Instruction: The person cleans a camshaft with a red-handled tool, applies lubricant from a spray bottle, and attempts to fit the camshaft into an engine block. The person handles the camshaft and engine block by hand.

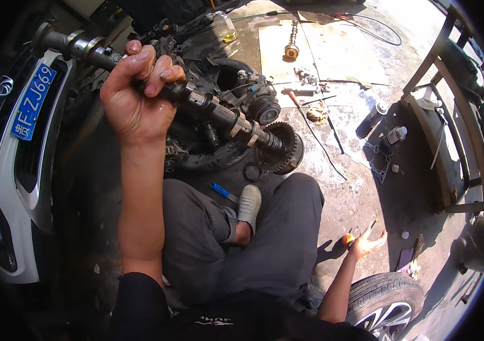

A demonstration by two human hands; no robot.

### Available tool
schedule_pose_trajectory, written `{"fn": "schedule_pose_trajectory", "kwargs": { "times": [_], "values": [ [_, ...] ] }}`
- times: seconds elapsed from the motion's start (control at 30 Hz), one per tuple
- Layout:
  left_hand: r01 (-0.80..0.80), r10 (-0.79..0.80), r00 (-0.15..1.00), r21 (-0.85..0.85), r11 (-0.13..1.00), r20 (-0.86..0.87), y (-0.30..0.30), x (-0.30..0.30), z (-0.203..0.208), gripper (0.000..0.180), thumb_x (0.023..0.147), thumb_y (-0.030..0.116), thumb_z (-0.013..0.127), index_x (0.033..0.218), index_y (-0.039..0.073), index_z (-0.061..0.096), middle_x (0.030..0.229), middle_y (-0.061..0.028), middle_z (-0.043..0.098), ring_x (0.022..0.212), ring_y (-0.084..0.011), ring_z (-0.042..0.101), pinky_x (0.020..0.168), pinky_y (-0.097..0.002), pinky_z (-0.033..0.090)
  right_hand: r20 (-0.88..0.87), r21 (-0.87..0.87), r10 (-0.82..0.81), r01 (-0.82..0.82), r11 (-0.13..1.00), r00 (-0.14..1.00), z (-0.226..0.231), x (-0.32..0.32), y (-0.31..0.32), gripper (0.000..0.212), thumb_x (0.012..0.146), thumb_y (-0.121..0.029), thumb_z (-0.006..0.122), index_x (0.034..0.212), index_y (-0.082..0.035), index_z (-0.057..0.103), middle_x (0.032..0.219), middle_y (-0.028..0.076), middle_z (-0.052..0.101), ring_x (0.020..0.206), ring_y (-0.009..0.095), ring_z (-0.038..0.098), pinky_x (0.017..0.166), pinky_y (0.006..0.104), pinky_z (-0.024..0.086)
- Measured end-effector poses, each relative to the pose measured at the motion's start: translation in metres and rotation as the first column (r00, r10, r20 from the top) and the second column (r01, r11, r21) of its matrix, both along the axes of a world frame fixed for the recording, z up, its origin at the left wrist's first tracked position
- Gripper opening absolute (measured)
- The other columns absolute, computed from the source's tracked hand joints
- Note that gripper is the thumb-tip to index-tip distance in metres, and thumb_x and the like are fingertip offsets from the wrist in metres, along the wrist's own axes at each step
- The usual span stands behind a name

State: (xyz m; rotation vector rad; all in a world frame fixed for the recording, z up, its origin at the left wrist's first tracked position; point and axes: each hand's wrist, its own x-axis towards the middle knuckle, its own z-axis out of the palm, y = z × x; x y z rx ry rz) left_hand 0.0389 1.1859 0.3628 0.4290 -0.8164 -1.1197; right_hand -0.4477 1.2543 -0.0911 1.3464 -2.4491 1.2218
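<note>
My left hand [142, 96] is raised at the upper left, its fingers closed around a dark metal camshaft [236, 123]. The shaft slants down to the right across the view, with shiny lobes along it. A toothed gear wheel [290, 153] sits on its lower end, above my knees. Low on the right, my right hand [366, 244] has some fingers spread. A thin tool with an orange handle [348, 240] lies across it at the thumb, its slim tip showing beyond. The grip itself is partly hidden. A second camshaft [292, 42] lies on cardboard at the far side.
Engine parts [219, 85] crowd the floor ahead. A white car front [26, 227] stands at left, a wheel [387, 301] at lower right. A blue-handled tool [222, 191] lies by my shoe. Cans [395, 134], a gasket [379, 162] and a metal frame [429, 122] are at right.
</note>
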Motion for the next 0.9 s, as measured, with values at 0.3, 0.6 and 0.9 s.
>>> {"fn": "schedule_pose_trajectory", "kwargs": {
  "times": [0.3, 0.6, 0.9],
  "values": [
    [-0.284, 0.286, 0.958, 0.156, 0.946, 0.012, 0.038, 0.026, 0.013, 0.016, 0.083, -0.004, 0.059, 0.083, 0.012, 0.055, 0.06, 0.0024, 0.042, 0.049, -0.0122, 0.04, 0.068, -0.0342, 0.044, 0.515, -0.74, 0.661, -0.672, 0.022, -0.546, 0.243, 0.271, -0.081, 0.116, 0.07, -0.046, 0.086, 0.152, -0.005, 0.016, 0.15, 0.016, 0.037, 0.133, 0.028, 0.044, 0.108, 0.0382, 0.036],
    [-0.503, 0.54, 0.835, 0.551, 0.665, 0.11, 0.098, 0.145, 0.014, 0.01, 0.089, 0.009, 0.061, 0.082, 0.005, 0.055, 0.068, -0.0045, 0.052, 0.06, -0.0195, 0.054, 0.075, -0.0392, 0.052, 0.738, -0.662, 0.175, -0.75, -0.001, -0.652, 0.275, 0.379, 0.008, 0.083, 0.074, -0.02, 0.086, 0.14, -0.005, 0.038, 0.126, 0.005, 0.053, 0.118, 0.015, 0.05, 0.103, 0.0315, 0.039],
    [-0.293, 0.216, 0.951, 0.414, 0.862, 0.222, 0.088, 0.268, -0.006, 0.043, 0.105, 0.041, 0.039, 0.103, 0.001, 0.054, 0.093, -0.0128, 0.062, 0.093, -0.0309, 0.063, 0.092, -0.042, 0.052, 0.752, -0.658, 0.108, -0.731, 0.18, -0.65, 0.275, 0.472, 0.019, 0.076, 0.076, -0.014, 0.079, 0.139, -0.003, 0.039, 0.124, 0.011, 0.057, 0.113, 0.021, 0.056, 0.1, 0.0344, 0.044]
  ]
}}
